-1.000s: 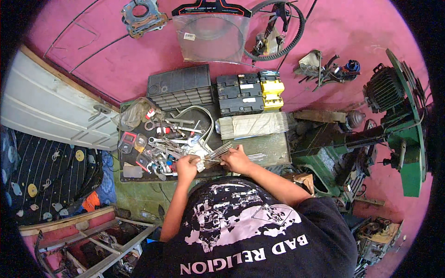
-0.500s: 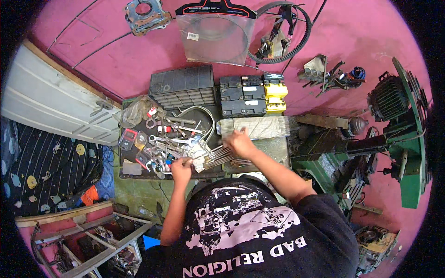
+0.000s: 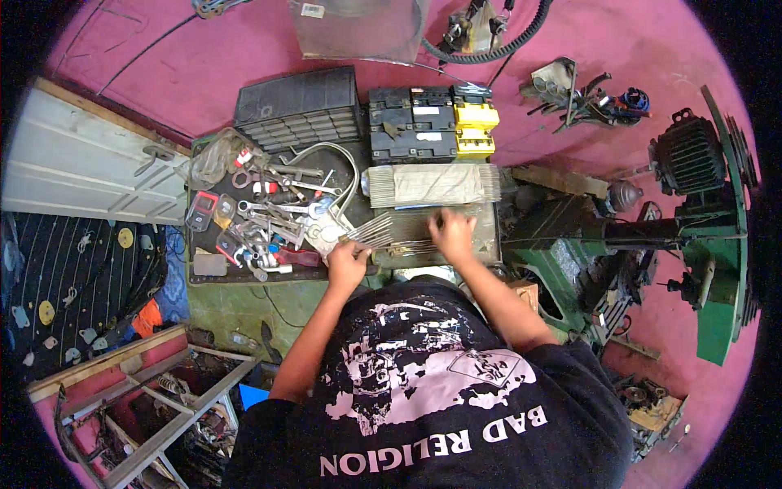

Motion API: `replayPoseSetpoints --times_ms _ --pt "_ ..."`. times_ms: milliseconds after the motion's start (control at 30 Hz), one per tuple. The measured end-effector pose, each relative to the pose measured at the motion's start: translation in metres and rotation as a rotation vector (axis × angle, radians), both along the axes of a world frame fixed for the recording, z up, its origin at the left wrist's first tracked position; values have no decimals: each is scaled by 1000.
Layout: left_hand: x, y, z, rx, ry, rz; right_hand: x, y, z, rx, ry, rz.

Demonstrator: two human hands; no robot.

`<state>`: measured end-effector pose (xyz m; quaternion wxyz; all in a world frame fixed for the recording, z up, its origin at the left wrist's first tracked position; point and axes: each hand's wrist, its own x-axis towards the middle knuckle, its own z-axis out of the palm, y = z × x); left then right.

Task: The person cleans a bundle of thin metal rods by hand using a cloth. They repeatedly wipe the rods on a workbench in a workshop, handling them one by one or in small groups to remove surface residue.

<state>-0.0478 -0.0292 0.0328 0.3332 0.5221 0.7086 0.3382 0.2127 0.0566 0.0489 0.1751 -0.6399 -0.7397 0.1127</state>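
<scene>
Over the front of the workbench (image 3: 232, 278), my left hand (image 3: 348, 262) is closed at the near-left end of some thin metal rods (image 3: 371, 231), which fan up and to the right from it. To the right, my right hand (image 3: 454, 235) is raised over more rods lying flat, its fingers curled together. Anything between those fingers is too small to make out. Behind it lies a bundle of similar rods under a pale wrapper (image 3: 437, 184), with rod ends sticking out at both sides.
Wrenches, sockets and other tools (image 3: 277, 228) crowd the bench's left side. Behind stand a dark drawer cabinet (image 3: 297, 108) and stacked black and yellow batteries (image 3: 414, 124). A green machine with a motor (image 3: 692, 155) stands at right, a white door (image 3: 90, 163) at left.
The view has tipped downward. My right hand has come back from beside the wrapped bundle and moved right, away from my left hand. My left hand stays at the rod ends.
</scene>
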Motion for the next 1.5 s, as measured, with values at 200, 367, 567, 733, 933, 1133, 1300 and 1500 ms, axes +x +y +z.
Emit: replayPoseSetpoints --times_ms 200,367,567,733,933,1133,1300,1500 --pt "11 3 6 17 101 -65 -2 -46 -29 -231 -200 193" --pt "9 -8 26 44 117 -56 -8 -47 -57 -239 -260 96" --pt "19 -17 -9 49 210 -82 -11 -51 -60 -194 -122 13" --pt "22 -4 -23 26 277 -92 -6 -50 -58 -232 -59 21" --pt "27 12 -17 -40 392 -73 -5 -50 -49 -199 -99 74" --pt "39 -2 -40 6 367 -110 -11 -47 -43 -202 -141 146" --pt "68 2 -26 119 381 -217 -10 -50 -47 -146 -160 254" --pt "70 -1 -33 73 401 -38 -6 -46 -38 -67 -257 401"
